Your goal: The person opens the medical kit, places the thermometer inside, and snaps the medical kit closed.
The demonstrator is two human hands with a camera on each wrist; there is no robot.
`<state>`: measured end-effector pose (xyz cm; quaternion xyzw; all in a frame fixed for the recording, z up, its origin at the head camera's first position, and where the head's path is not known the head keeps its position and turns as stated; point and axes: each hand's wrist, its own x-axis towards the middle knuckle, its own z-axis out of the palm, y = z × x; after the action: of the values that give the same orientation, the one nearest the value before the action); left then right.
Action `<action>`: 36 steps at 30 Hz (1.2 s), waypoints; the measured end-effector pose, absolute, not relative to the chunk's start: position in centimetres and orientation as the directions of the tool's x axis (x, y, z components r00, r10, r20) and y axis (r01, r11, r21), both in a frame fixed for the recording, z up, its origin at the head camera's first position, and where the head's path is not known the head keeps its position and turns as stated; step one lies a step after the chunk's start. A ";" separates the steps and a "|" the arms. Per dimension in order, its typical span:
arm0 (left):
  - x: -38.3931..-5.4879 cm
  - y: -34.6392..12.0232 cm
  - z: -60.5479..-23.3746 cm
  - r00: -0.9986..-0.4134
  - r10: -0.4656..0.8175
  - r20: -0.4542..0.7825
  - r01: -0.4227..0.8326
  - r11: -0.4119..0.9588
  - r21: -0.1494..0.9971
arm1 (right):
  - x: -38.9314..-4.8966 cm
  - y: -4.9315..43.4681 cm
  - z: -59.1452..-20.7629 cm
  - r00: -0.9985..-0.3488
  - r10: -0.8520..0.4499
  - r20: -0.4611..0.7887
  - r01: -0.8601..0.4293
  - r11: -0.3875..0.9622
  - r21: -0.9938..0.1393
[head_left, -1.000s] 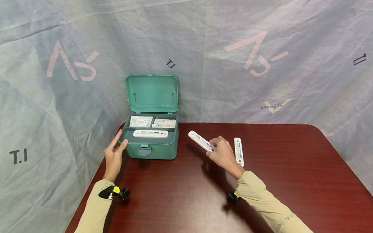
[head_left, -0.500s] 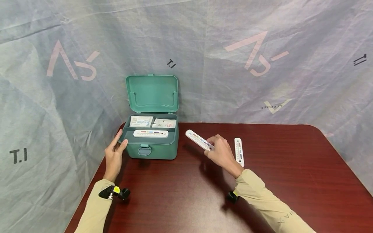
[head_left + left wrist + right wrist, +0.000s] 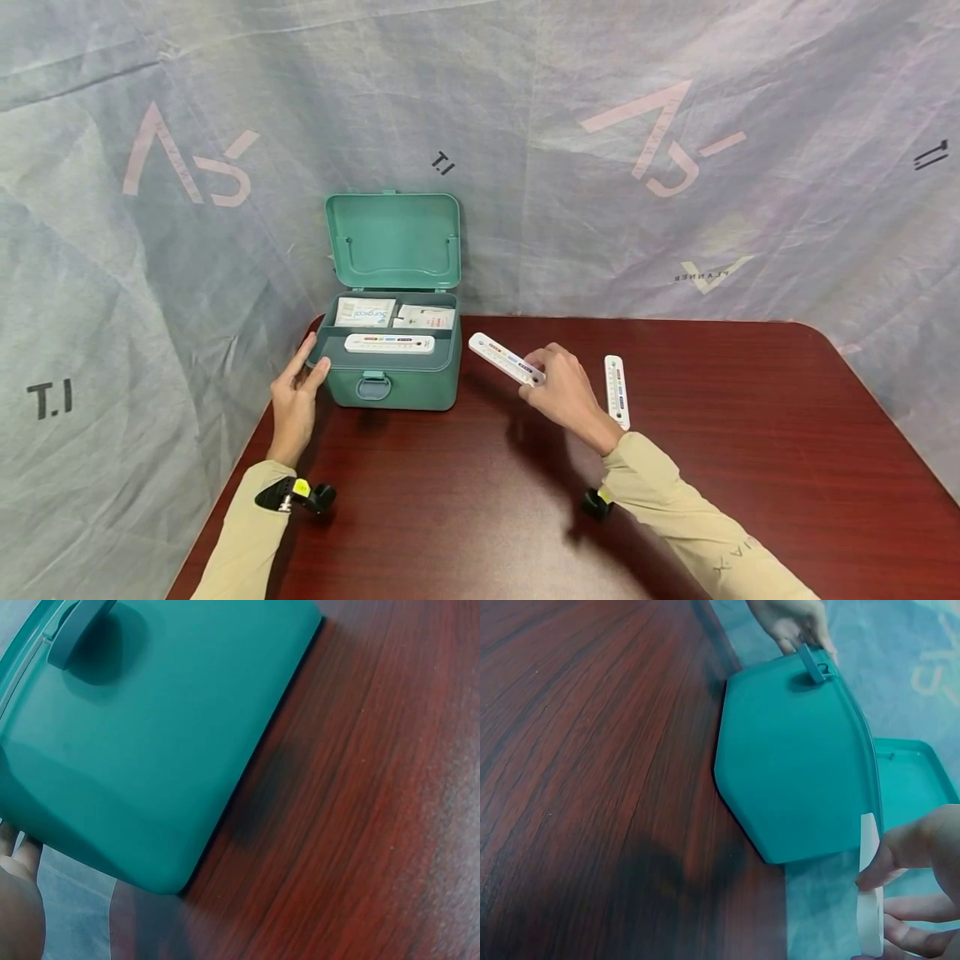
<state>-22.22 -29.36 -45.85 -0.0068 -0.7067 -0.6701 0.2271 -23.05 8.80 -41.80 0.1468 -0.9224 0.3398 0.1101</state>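
Note:
My right hand (image 3: 564, 392) pinches a white wall thermometer (image 3: 501, 357) by its near end, held aslant above the table just right of the teal first-aid box (image 3: 412, 390). In the right wrist view thumb and fingers lie on either side of the thermometer (image 3: 869, 915), seen edge-on. At the box's left front corner rests my left hand (image 3: 292, 408), fingers extended along the side and thumb at the front rim. The box's lid (image 3: 396, 242) stands up. A second thermometer (image 3: 389, 343) lies across its front compartment, and a third thermometer (image 3: 617, 392) lies on the table to the right.
In the box's back compartments sit a pack marked "Surgical" (image 3: 364, 312) and a smaller white packet (image 3: 425, 317). A latch (image 3: 373, 385) hangs on the front. The dark red table (image 3: 450, 500) meets a grey fabric wall (image 3: 510, 208) behind and at left.
My right hand has moved slightly left with the thermometer, bringing its far end closer to the box. The left hand and the box stay where they were.

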 end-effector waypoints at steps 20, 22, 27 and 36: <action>-22.6 -29.7 -46.5 -0.895 -0.297 0.332 0.312 0.116 0.943 | -23.1 8.2 -41.2 -0.923 -0.223 0.313 -0.373 0.720 -0.585; -22.6 -29.7 -46.5 -0.893 -0.297 0.339 0.316 0.124 0.941 | -23.1 8.1 -41.1 -0.920 -0.227 0.319 -0.379 0.719 -0.582; -22.5 -29.6 -46.4 -0.893 -0.295 0.342 0.319 0.122 0.940 | -23.1 7.9 -40.7 -0.912 -0.239 0.334 -0.399 0.711 -0.579; -21.6 -28.8 -44.8 -0.897 -0.281 0.342 0.315 0.137 0.939 | -23.1 7.4 -39.9 -0.901 -0.262 0.346 -0.424 0.700 -0.575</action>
<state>-21.64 -28.84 -44.81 -0.0118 -0.7190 -0.6568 0.2268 -23.11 7.40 -39.95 0.1874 -0.9141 0.3392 0.1195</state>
